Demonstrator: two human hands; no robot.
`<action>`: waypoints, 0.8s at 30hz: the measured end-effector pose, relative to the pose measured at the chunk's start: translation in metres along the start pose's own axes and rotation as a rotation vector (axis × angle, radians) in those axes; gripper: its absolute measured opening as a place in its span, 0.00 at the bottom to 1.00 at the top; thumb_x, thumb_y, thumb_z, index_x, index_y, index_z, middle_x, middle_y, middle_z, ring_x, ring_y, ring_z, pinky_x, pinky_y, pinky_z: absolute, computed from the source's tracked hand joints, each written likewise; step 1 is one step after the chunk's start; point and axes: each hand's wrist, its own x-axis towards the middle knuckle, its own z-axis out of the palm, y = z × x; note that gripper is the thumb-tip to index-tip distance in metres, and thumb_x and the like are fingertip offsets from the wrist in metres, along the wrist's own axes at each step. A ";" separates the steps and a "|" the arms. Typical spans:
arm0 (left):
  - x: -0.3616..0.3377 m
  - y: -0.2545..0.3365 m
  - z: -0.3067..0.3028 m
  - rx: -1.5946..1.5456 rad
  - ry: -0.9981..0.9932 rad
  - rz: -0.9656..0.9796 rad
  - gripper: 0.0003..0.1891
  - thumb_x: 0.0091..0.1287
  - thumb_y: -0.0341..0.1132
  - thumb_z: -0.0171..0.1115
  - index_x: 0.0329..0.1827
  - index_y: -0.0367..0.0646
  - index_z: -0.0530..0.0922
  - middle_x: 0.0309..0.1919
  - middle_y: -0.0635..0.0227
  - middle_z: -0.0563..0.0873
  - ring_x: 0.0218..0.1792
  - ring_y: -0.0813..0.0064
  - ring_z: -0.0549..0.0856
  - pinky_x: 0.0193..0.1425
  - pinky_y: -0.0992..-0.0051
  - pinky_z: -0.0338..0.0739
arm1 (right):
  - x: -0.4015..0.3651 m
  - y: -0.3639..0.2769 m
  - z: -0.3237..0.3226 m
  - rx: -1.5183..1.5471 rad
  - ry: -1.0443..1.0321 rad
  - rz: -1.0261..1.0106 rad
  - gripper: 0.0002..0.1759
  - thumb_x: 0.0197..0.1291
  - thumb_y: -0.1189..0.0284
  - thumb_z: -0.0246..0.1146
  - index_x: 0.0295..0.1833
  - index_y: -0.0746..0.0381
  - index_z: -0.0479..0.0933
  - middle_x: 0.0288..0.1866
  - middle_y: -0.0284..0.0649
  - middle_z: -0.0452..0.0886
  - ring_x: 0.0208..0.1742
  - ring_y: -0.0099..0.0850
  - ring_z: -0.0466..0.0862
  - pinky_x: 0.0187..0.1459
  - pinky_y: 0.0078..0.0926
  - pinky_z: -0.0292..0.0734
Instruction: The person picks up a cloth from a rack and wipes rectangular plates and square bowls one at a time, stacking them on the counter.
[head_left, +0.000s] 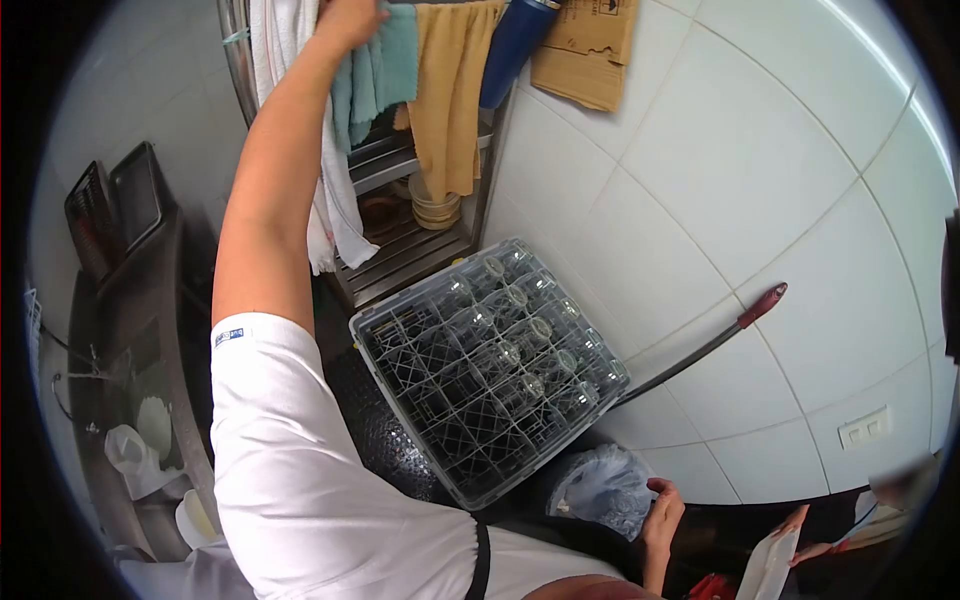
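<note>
At the top of the frame our left hand (348,20) closed around the teal cloth (385,65) — at lower right, our right hand (663,515) pinched a crumpled plastic bag (603,488) beside the glass rack (400,350)

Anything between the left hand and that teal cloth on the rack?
Nothing visible. The left hand is on the top edge of the teal cloth, which hangs between a white cloth and a yellow towel.

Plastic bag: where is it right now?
Head view, lower right: the plastic bag is held in the right hand, just beside the near corner of the glass rack, over the dark floor mat.
</note>
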 end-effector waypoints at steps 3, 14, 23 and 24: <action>-0.007 -0.018 0.011 -0.112 0.130 -0.080 0.18 0.69 0.43 0.58 0.55 0.43 0.82 0.57 0.51 0.85 0.64 0.49 0.79 0.72 0.58 0.68 | -0.011 0.014 0.001 0.003 -0.005 0.050 0.33 0.79 0.54 0.40 0.45 0.70 0.82 0.41 0.53 0.87 0.45 0.48 0.87 0.51 0.41 0.79; -0.026 0.063 -0.032 0.085 0.349 -0.190 0.29 0.70 0.59 0.59 0.66 0.50 0.78 0.65 0.58 0.81 0.67 0.53 0.76 0.68 0.42 0.65 | -0.037 0.006 -0.006 0.006 0.060 0.093 0.26 0.77 0.62 0.43 0.44 0.71 0.82 0.41 0.54 0.85 0.45 0.49 0.86 0.50 0.41 0.78; -0.027 0.160 0.105 -0.585 0.063 -0.517 0.37 0.64 0.58 0.67 0.63 0.30 0.78 0.59 0.46 0.84 0.61 0.50 0.83 0.66 0.57 0.76 | -0.047 -0.002 0.002 -0.019 0.026 0.108 0.17 0.73 0.68 0.49 0.47 0.66 0.82 0.41 0.52 0.84 0.46 0.52 0.83 0.52 0.45 0.76; -0.020 0.161 0.123 -0.647 0.043 -0.514 0.36 0.66 0.58 0.64 0.63 0.32 0.78 0.59 0.47 0.84 0.60 0.50 0.83 0.65 0.56 0.76 | -0.047 -0.016 -0.003 -0.021 -0.001 0.149 0.18 0.74 0.66 0.49 0.46 0.65 0.81 0.40 0.51 0.83 0.46 0.53 0.82 0.52 0.46 0.75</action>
